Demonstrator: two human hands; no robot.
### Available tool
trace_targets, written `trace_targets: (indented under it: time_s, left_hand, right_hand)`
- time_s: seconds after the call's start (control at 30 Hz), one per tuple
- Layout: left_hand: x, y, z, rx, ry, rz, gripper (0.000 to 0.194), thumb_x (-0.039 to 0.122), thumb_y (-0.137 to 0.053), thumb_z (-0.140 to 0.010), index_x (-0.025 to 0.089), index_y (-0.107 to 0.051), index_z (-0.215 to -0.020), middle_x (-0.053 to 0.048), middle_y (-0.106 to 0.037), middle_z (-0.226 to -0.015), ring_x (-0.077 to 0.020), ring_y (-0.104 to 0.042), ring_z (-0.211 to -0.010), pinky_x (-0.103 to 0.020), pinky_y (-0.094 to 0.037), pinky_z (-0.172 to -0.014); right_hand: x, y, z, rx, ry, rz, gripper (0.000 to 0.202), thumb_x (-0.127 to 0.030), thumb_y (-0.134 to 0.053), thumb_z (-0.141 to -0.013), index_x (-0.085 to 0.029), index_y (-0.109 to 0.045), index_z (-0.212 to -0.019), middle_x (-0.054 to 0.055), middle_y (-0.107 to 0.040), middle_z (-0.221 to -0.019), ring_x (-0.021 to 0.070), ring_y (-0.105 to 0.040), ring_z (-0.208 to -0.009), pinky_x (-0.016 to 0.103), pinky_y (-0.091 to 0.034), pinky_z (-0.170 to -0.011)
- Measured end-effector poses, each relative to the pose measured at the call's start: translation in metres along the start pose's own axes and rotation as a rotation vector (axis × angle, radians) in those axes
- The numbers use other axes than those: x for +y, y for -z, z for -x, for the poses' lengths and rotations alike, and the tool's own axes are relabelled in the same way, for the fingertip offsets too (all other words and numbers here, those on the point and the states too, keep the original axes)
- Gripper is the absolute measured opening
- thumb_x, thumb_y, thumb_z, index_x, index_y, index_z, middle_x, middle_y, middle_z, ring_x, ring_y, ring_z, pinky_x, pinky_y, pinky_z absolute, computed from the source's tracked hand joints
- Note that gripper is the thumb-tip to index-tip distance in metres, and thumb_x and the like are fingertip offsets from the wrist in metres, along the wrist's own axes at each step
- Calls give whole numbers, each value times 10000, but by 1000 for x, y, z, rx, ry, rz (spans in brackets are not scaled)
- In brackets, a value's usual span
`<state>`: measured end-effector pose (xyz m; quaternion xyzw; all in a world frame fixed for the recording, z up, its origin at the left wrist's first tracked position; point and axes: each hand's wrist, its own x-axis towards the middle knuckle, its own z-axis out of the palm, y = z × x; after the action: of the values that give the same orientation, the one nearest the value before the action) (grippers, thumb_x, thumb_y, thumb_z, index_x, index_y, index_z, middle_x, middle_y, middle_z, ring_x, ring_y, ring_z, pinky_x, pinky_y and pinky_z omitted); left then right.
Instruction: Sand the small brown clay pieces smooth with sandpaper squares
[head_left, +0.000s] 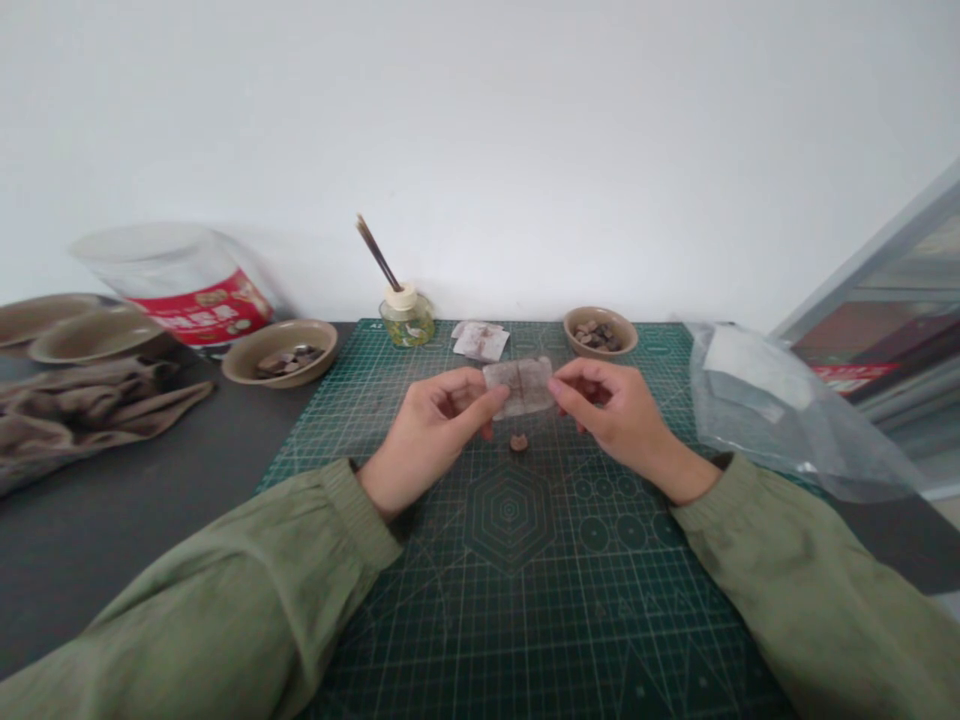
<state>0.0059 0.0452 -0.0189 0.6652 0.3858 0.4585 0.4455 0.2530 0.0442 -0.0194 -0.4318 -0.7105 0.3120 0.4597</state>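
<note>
From the head camera, you look down on a green cutting mat (525, 620) with both your hands raised over its far half. Between them is a small, pale, see-through pouch (525, 388). Its long axis runs left to right, so your hands meet its two short ends, and a thin brown line runs across its middle.

Your left hand (435, 430) has its thumb lying over the pouch's left end, fingers behind, closed in a light pinch. Your right hand (619, 410) pinches the right edge between thumb and fingertip, with the other fingers loosely curled. The left thumb overlaps more of the pouch than the right does.

A small brown piece (519, 443) sits on the mat, just on the near side of the pouch and between your hands, a little closer to the left fingertips. Neither hand appears to touch it; what it is, you cannot tell.

Farther off, beyond the pouch and slightly left, lie some flat white packets (481, 342). A bowl of brown pieces (601, 313) stands far right of them, and another bowl (322, 365) to the left. A clear plastic bag (795, 430) lies at the right.
</note>
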Motion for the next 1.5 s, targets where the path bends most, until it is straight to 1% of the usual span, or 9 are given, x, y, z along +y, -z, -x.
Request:
trace_targets:
  time_s: [0.1, 0.27, 0.4, 0.53, 0.67, 0.87, 1.13, 1.33, 1.5]
  left_hand:
    - [2, 0, 0, -22, -4, 11, 411, 496, -832, -976, 162, -721, -764, 29, -571, -610, -107, -446, -565, -261, -319, -550]
    - [5, -3, 2, -61, -13, 85, 285, 451, -830, -984, 166, -828, -994, 27, -607, -668, -132, -521, -621, -271, -441, -623]
    - [6, -4, 2, -93, -13, 140, 249, 421, -830, -992, 176, -823, -953, 15, -633, -673, -156, -604, -655, -294, -516, -681]
    - [5, -4, 3, -127, -8, 188, 223, 410, -825, -999, 187, -837, -1016, -10, -706, -740, -178, -659, -693, -317, -558, -718]
    - [4, -4, 3, -149, 2, 215, 216, 409, -836, -991, 194, -844, -1016, 0, -667, -692, -190, -667, -699, -333, -573, -735]
    - [2, -4, 3, -158, 18, 223, 253, 442, -846, -977, 193, -842, -1019, -4, -645, -688, -186, -625, -670, -327, -531, -677]
    - [-1, -2, 3, -145, 34, 149, 305, 482, -834, -977, 178, -814, -996, 3, -595, -687, -139, -463, -611, -288, -343, -586]
    - [-2, 0, 0, -99, 41, 59, 342, 495, -820, -983, 166, -747, -924, 13, -596, -686, -133, -487, -619, -272, -363, -595]
    - [0, 1, -1, -72, -7, -11, 433, 492, -797, -993, 180, -637, -740, 34, -542, -626, -113, -449, -589, -258, -351, -576]
  right_hand:
    - [-2, 1, 0, -27, -1, -20, 278, -463, -754, -1039, -204, -785, -943, -3, -717, -728, 131, -577, -542, 280, -442, -528]
    - [0, 2, 0, -49, -16, -62, 322, -513, -764, -1034, -201, -787, -958, -2, -725, -737, 123, -590, -528, 262, -446, -508]
    - [1, 2, 0, -68, -30, -67, 348, -542, -762, -1032, -201, -786, -970, 1, -731, -744, 122, -595, -518, 257, -450, -499]
    - [2, 2, 0, -101, -24, -84, 310, -504, -746, -1052, -206, -786, -978, -4, -731, -757, 112, -589, -520, 250, -442, -501]
    - [2, 3, -1, -135, -30, -103, 302, -501, -735, -1059, -210, -788, -992, -2, -733, -764, 116, -589, -528, 252, -442, -502]
    - [1, 2, -1, -154, -37, -86, 307, -493, -728, -1057, -204, -781, -970, -1, -726, -745, 120, -582, -531, 255, -436, -509]
    - [2, 2, -1, -163, -44, -91, 300, -482, -724, -1060, -201, -762, -962, -8, -711, -736, 115, -577, -528, 248, -433, -508]
    - [2, 1, -3, -101, -64, -105, 380, -573, -760, -1023, -204, -740, -933, -9, -714, -732, 112, -579, -499, 246, -438, -475]
    - [1, 0, -2, -79, -81, -104, 377, -571, -761, -1018, -207, -735, -926, -13, -705, -711, 114, -571, -481, 248, -433, -457]
